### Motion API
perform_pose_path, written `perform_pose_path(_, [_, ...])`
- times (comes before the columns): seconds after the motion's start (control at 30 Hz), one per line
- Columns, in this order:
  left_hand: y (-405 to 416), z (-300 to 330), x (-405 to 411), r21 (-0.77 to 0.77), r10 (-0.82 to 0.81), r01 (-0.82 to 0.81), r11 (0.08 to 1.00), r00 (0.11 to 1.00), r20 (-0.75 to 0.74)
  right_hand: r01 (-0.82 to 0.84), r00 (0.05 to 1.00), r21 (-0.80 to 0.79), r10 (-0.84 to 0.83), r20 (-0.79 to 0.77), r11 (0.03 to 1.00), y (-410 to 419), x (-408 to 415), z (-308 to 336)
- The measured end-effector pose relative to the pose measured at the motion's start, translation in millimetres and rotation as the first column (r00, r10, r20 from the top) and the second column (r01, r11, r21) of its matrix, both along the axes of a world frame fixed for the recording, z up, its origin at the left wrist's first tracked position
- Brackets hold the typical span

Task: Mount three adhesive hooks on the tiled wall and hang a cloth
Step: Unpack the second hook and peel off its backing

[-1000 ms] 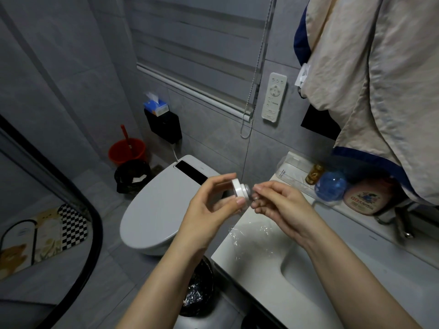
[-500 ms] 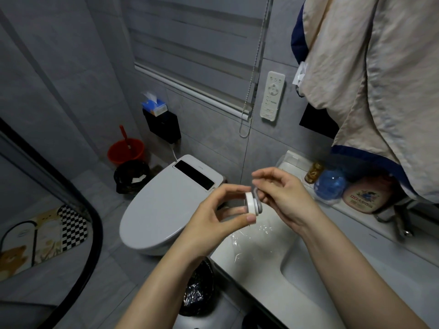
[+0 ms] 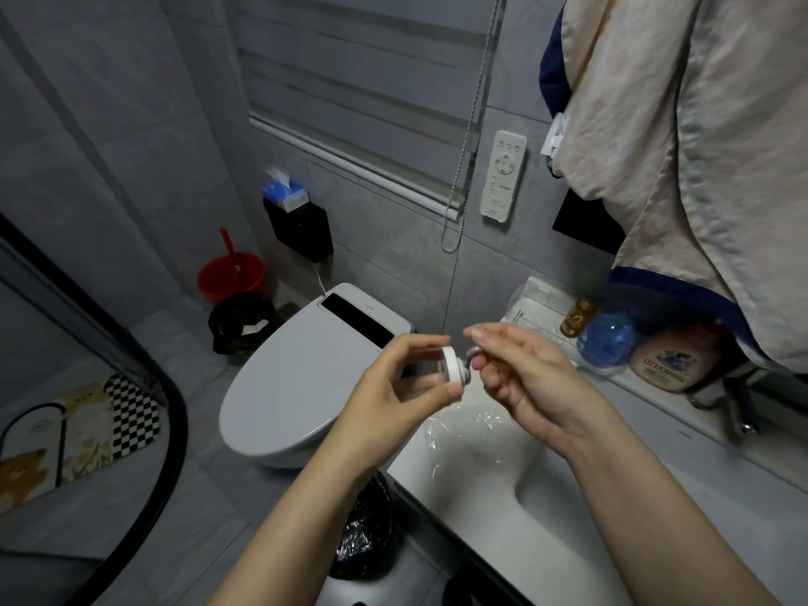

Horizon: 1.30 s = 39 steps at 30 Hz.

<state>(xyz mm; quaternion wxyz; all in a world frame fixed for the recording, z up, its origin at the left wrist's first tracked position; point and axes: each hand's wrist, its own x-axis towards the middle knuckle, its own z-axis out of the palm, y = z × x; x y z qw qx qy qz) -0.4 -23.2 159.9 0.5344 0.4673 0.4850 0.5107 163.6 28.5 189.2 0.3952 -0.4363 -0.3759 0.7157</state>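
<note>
My left hand (image 3: 393,387) pinches the white round base of an adhesive hook (image 3: 452,366) between thumb and fingers, above the sink's left corner. My right hand (image 3: 520,373) holds the metal hook part (image 3: 473,354) that sticks out of that base. A beige cloth with a dark blue border (image 3: 682,159) hangs at the top right, in front of the grey tiled wall (image 3: 393,255). Clear plastic wrapping (image 3: 463,424) lies on the sink counter below my hands.
A white sink (image 3: 546,496) is at the lower right, with bottles (image 3: 607,338) on its back ledge. A white toilet (image 3: 301,382) stands left of it. A remote (image 3: 503,181) and blind cord (image 3: 465,137) hang on the wall. Bins and a red bucket (image 3: 231,277) sit on the floor.
Both hands have shifted slightly to the right and up with the hook. The metal hook part now shows more plainly between my right fingers.
</note>
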Motion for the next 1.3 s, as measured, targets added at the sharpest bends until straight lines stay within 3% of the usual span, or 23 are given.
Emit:
perform_pose_path(0.1, [-4, -1, 5, -0.084, -0.009, 0.021, 0.996, 0.99, 0.143, 0.012, 0.988, 0.132, -0.032, 0.148, 0.991, 6, 0, 4])
perform_pose_path(0.2, [-6, -2, 3, -0.12, 0.006, 0.016, 0.993, 0.984, 0.18, -0.01, 0.968, 0.205, -0.041, 0.247, 0.979, 8, -2, 1])
perform_pose_path(0.3, [-6, -2, 1, -0.151, 0.018, 0.01, 0.988, 0.984, 0.178, -0.065, 0.937, 0.299, -0.045, 0.347, 0.952, 6, -8, -5])
perform_pose_path(0.47, [-8, -5, 1, -0.188, 0.009, 0.014, 0.982, 0.993, 0.121, -0.066, 0.927, 0.357, -0.075, 0.367, 0.932, 1, -13, -14])
perform_pose_path(0.67, [-4, -10, -10, -0.161, -0.011, 0.017, 0.987, 0.999, 0.034, -0.07, 0.949, 0.316, -0.035, 0.314, 0.946, -8, -10, -22])
perform_pose_path(0.87, [4, -11, -8, -0.163, 0.205, -0.203, 0.965, 0.979, -0.005, 0.077, 0.983, 0.215, -0.11, 0.147, 0.974, -17, -14, -24])
perform_pose_path(0.97, [4, -11, 1, -0.143, 0.277, -0.264, 0.954, 0.958, 0.077, 0.192, 0.981, 0.101, -0.191, -0.016, 0.976, -23, -23, -27])
perform_pose_path(1.07, [3, -8, 7, -0.161, 0.293, -0.26, 0.952, 0.928, 0.229, 0.183, 0.979, 0.04, -0.179, -0.093, 0.982, -29, -28, -28])
perform_pose_path(1.17, [2, -3, 8, -0.167, 0.282, -0.235, 0.958, 0.884, 0.374, 0.104, 0.992, 0.026, -0.102, -0.073, 0.994, -33, -25, -24])
perform_pose_path(1.3, [-1, 2, 7, -0.114, 0.289, -0.266, 0.957, 0.883, 0.369, 0.178, 0.981, 0.185, -0.189, 0.042, 0.966, -26, -18, -17])
